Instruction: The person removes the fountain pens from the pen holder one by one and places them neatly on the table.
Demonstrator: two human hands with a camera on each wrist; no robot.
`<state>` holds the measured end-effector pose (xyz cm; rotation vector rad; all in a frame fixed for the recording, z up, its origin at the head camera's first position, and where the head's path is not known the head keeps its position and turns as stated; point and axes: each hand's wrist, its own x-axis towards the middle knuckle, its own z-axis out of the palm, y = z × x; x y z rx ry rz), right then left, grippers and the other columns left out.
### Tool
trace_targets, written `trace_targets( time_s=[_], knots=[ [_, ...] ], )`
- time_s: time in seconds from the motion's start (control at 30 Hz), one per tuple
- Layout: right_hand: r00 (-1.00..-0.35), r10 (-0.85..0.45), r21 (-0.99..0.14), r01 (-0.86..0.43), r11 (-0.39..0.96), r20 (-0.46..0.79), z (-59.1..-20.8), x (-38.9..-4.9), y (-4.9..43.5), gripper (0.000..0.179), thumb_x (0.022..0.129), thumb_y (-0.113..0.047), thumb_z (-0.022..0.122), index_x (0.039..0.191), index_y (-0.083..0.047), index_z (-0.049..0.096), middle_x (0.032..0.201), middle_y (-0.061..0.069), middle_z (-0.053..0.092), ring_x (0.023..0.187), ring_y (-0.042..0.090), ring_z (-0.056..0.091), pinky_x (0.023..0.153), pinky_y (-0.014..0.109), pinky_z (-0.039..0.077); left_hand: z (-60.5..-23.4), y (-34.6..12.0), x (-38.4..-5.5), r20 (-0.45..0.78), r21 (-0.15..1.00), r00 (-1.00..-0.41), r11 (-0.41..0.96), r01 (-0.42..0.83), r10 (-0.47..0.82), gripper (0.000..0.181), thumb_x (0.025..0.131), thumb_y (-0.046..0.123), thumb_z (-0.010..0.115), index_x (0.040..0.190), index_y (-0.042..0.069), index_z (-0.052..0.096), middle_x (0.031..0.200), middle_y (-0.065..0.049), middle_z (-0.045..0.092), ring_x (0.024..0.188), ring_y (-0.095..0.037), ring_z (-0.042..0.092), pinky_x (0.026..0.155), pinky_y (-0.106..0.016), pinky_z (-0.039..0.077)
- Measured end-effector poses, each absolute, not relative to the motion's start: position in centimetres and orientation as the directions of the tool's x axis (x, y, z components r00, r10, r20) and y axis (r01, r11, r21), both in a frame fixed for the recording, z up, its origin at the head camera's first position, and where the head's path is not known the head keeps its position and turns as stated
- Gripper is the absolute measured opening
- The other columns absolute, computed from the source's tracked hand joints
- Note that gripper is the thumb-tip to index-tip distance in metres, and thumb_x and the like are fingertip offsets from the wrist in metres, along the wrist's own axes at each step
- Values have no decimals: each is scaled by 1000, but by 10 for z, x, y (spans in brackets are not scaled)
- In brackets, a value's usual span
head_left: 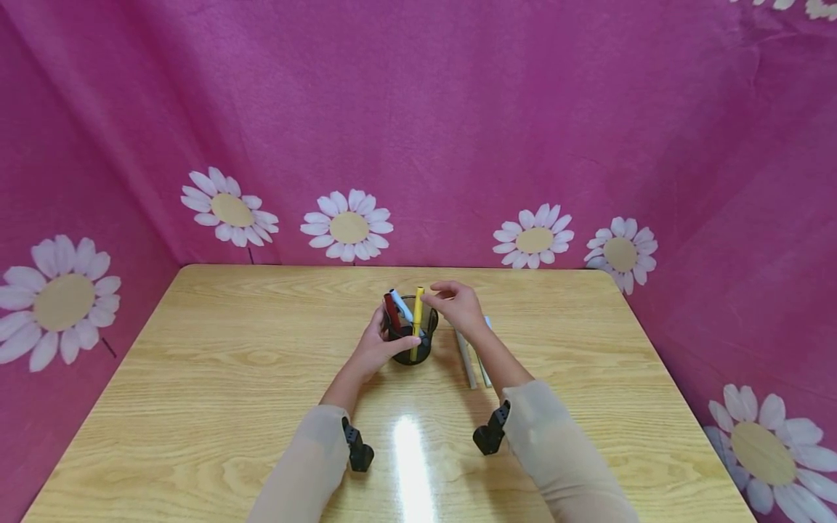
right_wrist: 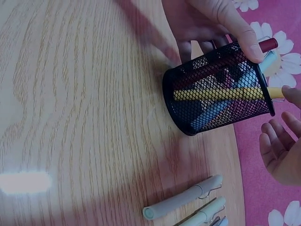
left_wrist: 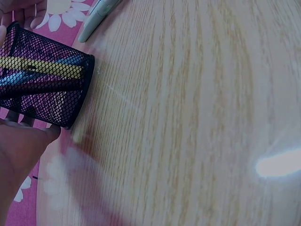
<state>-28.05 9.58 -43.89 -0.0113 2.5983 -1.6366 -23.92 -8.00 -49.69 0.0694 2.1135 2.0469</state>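
A black mesh pen cup (right_wrist: 221, 92) is held by the left hand (head_left: 379, 345), its thumb on the near side and fingers around the far left side. Inside the cup stand a yellow pen (head_left: 418, 309), a dark red pen (head_left: 391, 311) and a light blue pen (head_left: 402, 305). The right hand (head_left: 461, 309) is at the cup's right, a fingertip touching or very close to the top of the yellow pen. Its other fingers are loosely spread in the right wrist view and hold nothing visible.
On the wooden table (head_left: 261, 378), right of the cup, lie a grey pen (right_wrist: 183, 197) and a pale green pen (right_wrist: 205, 213). A bluish pen (right_wrist: 221, 221) is partly cut off beside them. A pink flowered curtain (head_left: 418, 131) surrounds the table's back and sides.
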Motion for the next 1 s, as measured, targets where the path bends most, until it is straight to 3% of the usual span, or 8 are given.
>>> trace_targets(
  time_s=[0.4,0.77,1.0],
  knots=[
    [-995,-45,-898,58,436,-86,-441,-281,86,41,80,-32,73,112,-8,65,103,12,64,93,20,58,69,23,45,-498,-81,-240,-126,992,-977,51,-119,170,95,79,19,74,150,27,12,152,-8,29,141,-31,25,113,-50,24],
    [-995,-52,-900,51,433,-81,-444,-283,80,41,80,-29,73,112,-4,65,109,15,65,102,25,60,84,34,50,-496,-81,-240,-128,991,-976,46,-122,174,94,80,19,74,150,29,13,153,-6,28,141,-29,26,114,-49,24],
    [-995,-42,-892,62,447,-91,-444,-282,80,36,80,-28,73,106,-4,67,106,13,67,99,23,61,83,31,50,-498,-81,-241,-124,992,-977,42,-119,173,94,79,19,74,150,27,12,153,-6,28,141,-28,25,114,-48,25]
  ],
)
